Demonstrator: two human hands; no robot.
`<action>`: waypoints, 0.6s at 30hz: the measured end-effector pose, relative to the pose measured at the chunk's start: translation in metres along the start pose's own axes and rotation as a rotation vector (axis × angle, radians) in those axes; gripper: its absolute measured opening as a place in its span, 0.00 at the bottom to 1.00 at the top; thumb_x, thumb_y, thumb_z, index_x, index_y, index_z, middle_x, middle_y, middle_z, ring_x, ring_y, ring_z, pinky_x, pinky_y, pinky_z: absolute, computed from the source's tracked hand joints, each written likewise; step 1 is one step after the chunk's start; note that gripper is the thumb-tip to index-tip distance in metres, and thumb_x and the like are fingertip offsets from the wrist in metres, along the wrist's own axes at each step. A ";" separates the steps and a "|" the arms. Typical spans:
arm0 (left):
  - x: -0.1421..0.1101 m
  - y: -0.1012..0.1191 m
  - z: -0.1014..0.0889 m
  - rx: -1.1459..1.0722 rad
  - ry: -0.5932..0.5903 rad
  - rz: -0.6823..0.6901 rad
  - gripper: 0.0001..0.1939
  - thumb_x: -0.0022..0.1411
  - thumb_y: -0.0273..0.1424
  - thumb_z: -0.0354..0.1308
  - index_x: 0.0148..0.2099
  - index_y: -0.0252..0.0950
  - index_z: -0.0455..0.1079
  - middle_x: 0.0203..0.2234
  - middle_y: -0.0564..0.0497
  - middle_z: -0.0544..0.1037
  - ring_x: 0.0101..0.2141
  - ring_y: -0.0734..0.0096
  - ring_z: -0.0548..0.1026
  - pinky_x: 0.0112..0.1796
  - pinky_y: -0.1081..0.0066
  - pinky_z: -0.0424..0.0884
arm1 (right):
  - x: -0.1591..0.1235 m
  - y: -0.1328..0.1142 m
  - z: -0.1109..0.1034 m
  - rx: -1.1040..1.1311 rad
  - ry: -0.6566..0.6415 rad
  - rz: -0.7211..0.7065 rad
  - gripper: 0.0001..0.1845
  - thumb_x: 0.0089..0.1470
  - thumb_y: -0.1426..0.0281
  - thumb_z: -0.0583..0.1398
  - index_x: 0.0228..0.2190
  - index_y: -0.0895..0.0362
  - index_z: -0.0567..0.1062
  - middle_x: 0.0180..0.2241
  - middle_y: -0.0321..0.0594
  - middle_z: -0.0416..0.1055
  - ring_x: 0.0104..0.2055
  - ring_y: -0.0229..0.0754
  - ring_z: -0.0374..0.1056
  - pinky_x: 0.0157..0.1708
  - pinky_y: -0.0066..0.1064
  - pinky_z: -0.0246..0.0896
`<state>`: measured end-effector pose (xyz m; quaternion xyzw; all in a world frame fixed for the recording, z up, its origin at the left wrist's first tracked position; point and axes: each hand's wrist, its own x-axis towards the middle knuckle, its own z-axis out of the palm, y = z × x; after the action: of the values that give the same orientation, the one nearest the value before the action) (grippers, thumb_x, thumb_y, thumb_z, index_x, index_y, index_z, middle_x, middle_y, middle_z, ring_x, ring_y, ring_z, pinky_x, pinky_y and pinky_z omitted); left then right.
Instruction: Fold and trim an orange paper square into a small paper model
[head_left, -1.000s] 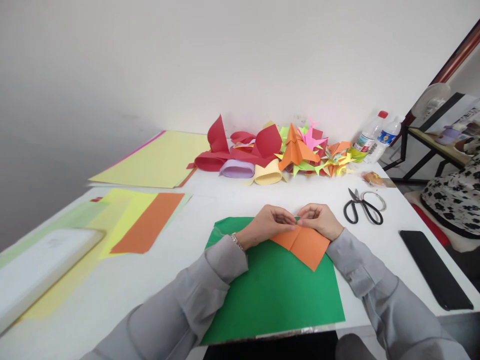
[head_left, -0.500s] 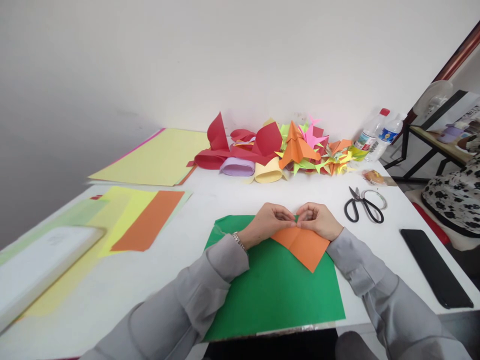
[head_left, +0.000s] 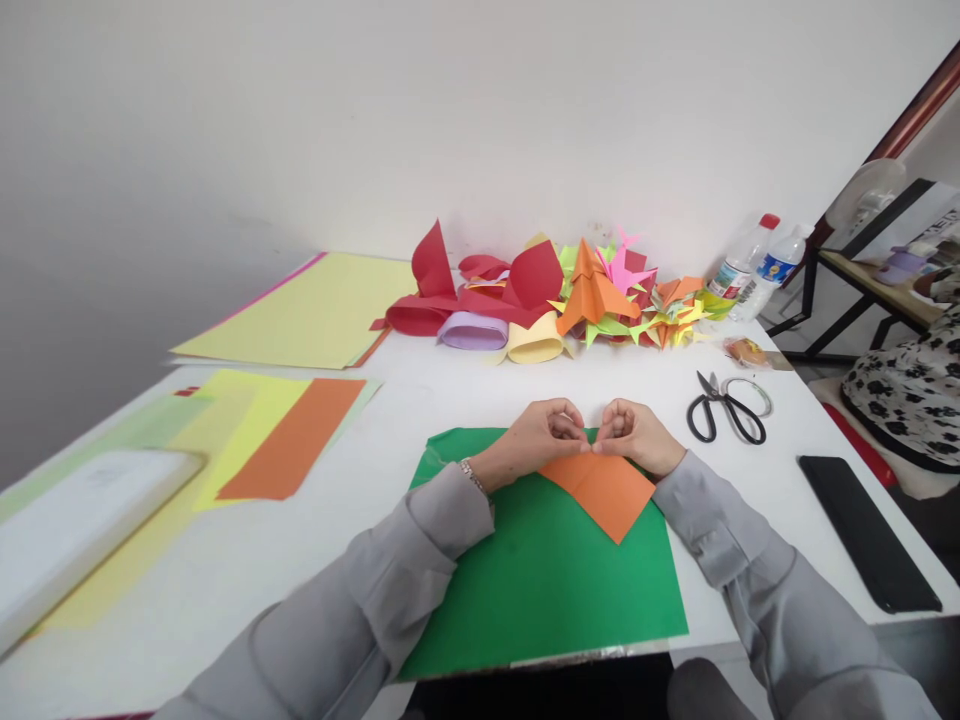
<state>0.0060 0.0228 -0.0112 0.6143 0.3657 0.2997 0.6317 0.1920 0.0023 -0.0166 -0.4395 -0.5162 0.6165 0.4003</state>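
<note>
Creased orange paper piece (head_left: pixel 616 500) partly under the bare left hand (head_left: pixel 536 442) and bare right hand (head_left: pixel 641 440), both curled, pinching its far edge, smooth flat green rectangular sheet (head_left: pixel 562 590) beneath

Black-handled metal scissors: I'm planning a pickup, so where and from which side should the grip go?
Probably on the black looped handles, coming from the near side: the loops form the near end, while the pointed metal blades aim toward the white wall.

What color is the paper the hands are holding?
The paper is orange; it shows best in the head view.
</note>
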 end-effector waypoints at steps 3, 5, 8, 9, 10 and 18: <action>0.000 0.000 0.000 0.022 -0.001 -0.010 0.14 0.42 0.28 0.66 0.31 0.34 0.65 0.22 0.51 0.79 0.26 0.69 0.76 0.29 0.72 0.65 | 0.000 -0.001 0.001 0.003 0.012 0.008 0.24 0.25 0.75 0.72 0.23 0.57 0.64 0.17 0.28 0.72 0.18 0.32 0.66 0.22 0.24 0.58; 0.000 0.001 -0.001 0.021 0.003 -0.011 0.14 0.42 0.28 0.66 0.32 0.34 0.65 0.22 0.51 0.79 0.26 0.69 0.76 0.30 0.72 0.66 | 0.000 -0.001 0.001 0.019 0.023 0.010 0.24 0.24 0.75 0.72 0.22 0.57 0.64 0.16 0.28 0.72 0.18 0.32 0.66 0.22 0.24 0.57; 0.000 0.001 -0.002 0.008 0.016 -0.004 0.14 0.42 0.28 0.67 0.32 0.34 0.66 0.22 0.50 0.79 0.27 0.69 0.77 0.32 0.70 0.67 | 0.001 0.000 -0.001 0.048 0.053 0.007 0.25 0.24 0.74 0.73 0.23 0.56 0.65 0.16 0.27 0.72 0.17 0.32 0.66 0.22 0.24 0.58; 0.000 0.001 -0.002 0.002 0.022 0.001 0.14 0.42 0.28 0.67 0.32 0.34 0.67 0.23 0.50 0.79 0.28 0.68 0.77 0.33 0.70 0.68 | 0.001 0.000 -0.001 0.055 0.065 0.006 0.24 0.24 0.74 0.73 0.23 0.56 0.65 0.16 0.27 0.72 0.17 0.32 0.66 0.22 0.25 0.58; 0.000 0.001 -0.002 -0.006 0.025 0.005 0.14 0.42 0.28 0.67 0.31 0.34 0.67 0.23 0.50 0.79 0.28 0.68 0.77 0.34 0.69 0.68 | 0.001 0.001 -0.002 0.059 0.076 0.004 0.24 0.24 0.73 0.73 0.24 0.56 0.65 0.16 0.28 0.72 0.17 0.32 0.66 0.22 0.25 0.58; 0.001 -0.003 0.000 -0.039 0.054 0.048 0.14 0.41 0.30 0.69 0.30 0.33 0.68 0.24 0.51 0.78 0.28 0.72 0.76 0.34 0.70 0.69 | 0.001 0.002 -0.001 0.047 0.070 -0.032 0.21 0.29 0.70 0.72 0.26 0.57 0.69 0.22 0.32 0.76 0.24 0.35 0.70 0.29 0.28 0.62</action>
<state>0.0064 0.0235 -0.0147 0.6020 0.3620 0.3385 0.6261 0.1925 0.0029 -0.0189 -0.4431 -0.4943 0.6062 0.4381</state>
